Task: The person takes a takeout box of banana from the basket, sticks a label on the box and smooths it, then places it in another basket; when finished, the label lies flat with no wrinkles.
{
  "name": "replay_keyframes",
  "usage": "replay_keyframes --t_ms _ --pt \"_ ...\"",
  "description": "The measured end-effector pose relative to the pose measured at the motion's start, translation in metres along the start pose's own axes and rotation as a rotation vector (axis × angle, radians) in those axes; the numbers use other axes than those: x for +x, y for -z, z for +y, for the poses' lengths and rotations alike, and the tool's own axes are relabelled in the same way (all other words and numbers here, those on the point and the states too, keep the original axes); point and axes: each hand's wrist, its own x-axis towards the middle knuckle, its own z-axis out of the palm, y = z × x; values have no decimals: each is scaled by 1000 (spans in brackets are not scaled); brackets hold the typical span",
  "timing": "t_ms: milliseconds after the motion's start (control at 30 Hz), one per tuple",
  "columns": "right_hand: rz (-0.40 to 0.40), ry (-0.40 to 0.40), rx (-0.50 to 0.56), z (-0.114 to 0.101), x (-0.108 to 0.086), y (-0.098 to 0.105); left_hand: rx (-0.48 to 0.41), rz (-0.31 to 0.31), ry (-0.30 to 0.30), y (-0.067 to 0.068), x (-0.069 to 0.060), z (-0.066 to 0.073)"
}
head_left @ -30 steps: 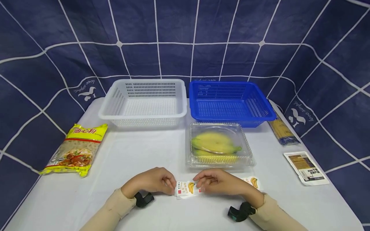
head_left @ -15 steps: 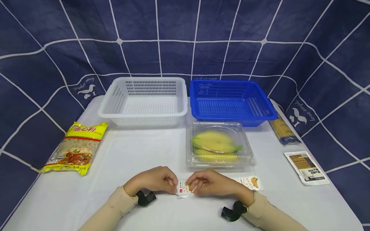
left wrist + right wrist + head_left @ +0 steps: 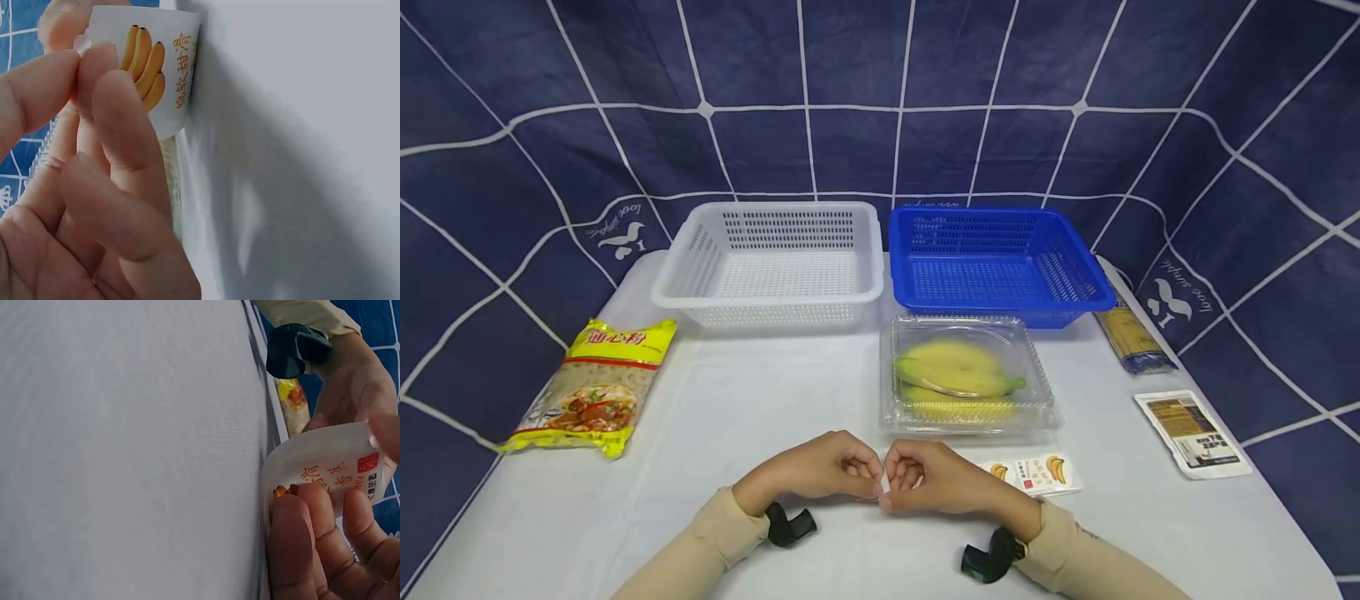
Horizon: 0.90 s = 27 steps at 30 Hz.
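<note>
My left hand point(image 3: 820, 471) and right hand point(image 3: 943, 479) meet fingertip to fingertip near the front of the table. Both pinch the end of a white strip of banana labels point(image 3: 1033, 473), whose rest emerges beyond the right hand. In the left wrist view, a label point(image 3: 147, 72) with printed bananas and orange characters stands curved up behind the fingers. The right wrist view shows the strip's label point(image 3: 334, 459) bent, with right-hand fingers point(image 3: 290, 544) over its banana print. The exact pinch point is hidden in the head view. Behind the hands sits a clear lidded box point(image 3: 1045, 408) containing bananas point(image 3: 958, 371).
A white basket point(image 3: 767, 317) and a blue basket point(image 3: 1000, 312) stand side by side at the back. On the left lies a yellow bag of pasta point(image 3: 595, 387). A noodle pack point(image 3: 1131, 337) and a flat white-edged packet point(image 3: 1193, 435) lie at the right.
My right hand has slid left along the label strip until its fingertips met the left hand's. The left hand has shifted slightly right. More of the strip's right end now shows.
</note>
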Motion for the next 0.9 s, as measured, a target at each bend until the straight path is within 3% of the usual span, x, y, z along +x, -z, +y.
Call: replay_keyframes --t_ms 333,700,900 --pt "26 -73 52 4 -6 2 23 23 77 2 -7 -2" --pt "68 -49 133 4 -29 19 58 110 202 6 -21 -3" --pt "47 -33 126 -2 -42 31 66 127 219 7 -21 -3"
